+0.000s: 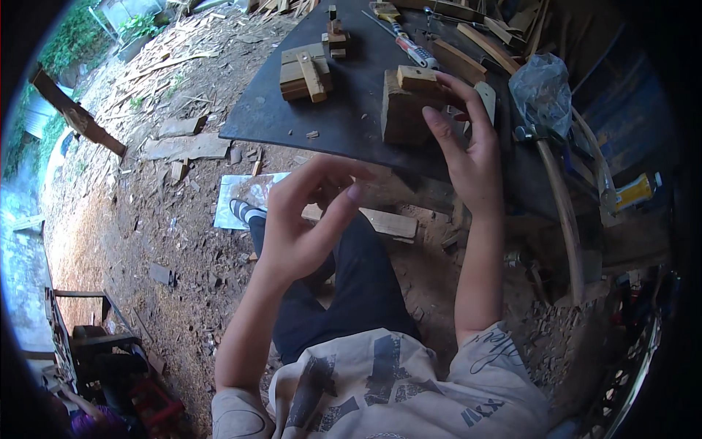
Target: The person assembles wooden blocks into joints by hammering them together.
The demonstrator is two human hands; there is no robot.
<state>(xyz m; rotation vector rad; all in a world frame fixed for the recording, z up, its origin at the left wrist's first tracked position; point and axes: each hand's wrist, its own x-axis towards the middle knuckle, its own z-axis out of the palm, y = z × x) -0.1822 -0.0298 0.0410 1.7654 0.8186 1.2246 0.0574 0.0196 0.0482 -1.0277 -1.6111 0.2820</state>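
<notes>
My left hand (307, 216) hangs in the air short of the table's near edge. Its fingers are bent, with the thumb apart and nothing visible between them. My right hand (472, 150) is raised at a large wooden block (402, 117) standing on the dark table (344, 121). A small wooden piece (417, 77) lies on top of that block. My right fingertips reach its right end, but whether they touch it I cannot tell. The right thumb and fingers are spread, and this hand covers part of the block.
Stacked wooden pieces (303, 72) and a small wooden assembly (336, 38) sit farther left on the table. Beyond the block lies a screwdriver-like tool (413, 50). At right are a clear plastic bag (541, 91), a long-handled hammer (559, 212) and a yellow container (635, 192). Wood scraps litter the ground.
</notes>
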